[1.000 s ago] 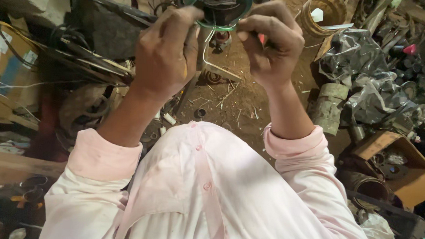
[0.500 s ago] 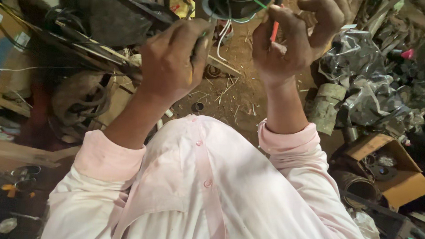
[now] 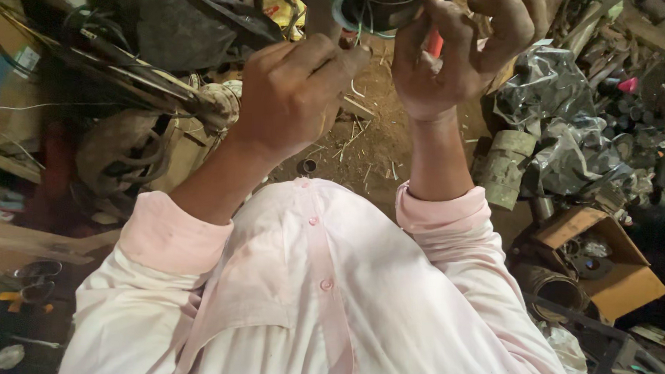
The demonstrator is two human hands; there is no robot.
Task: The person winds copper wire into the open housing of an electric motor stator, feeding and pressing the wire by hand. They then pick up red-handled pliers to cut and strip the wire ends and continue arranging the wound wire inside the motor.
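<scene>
A: Head view: both hands are raised at the top of the frame, working on a round dark part wrapped in a green band (image 3: 370, 5) with thin wires coming out of it. Only its lower edge shows; the rest is cut off.

B: What is each hand doing?

A: The left hand (image 3: 295, 96) is curled closed, fingertips pinched just under the round part, apparently on a thin wire, though the strand itself is too fine to make out. The right hand (image 3: 458, 54) is closed too, with a small red piece (image 3: 434, 42) showing between its fingers, touching the part's right side.

B: How far along does the work look?

A: Midway, I judge. Wires hang loose from the part and both hands are on them, so the wiring does not look finished. How much is already joined I cannot tell, since the top is out of view.

B: And around them?

A: Dirt ground with scattered bits, an open cardboard box (image 3: 613, 266) to the right, crumpled plastic sheeting (image 3: 554, 84), and dark scrap and cables to the left.
</scene>
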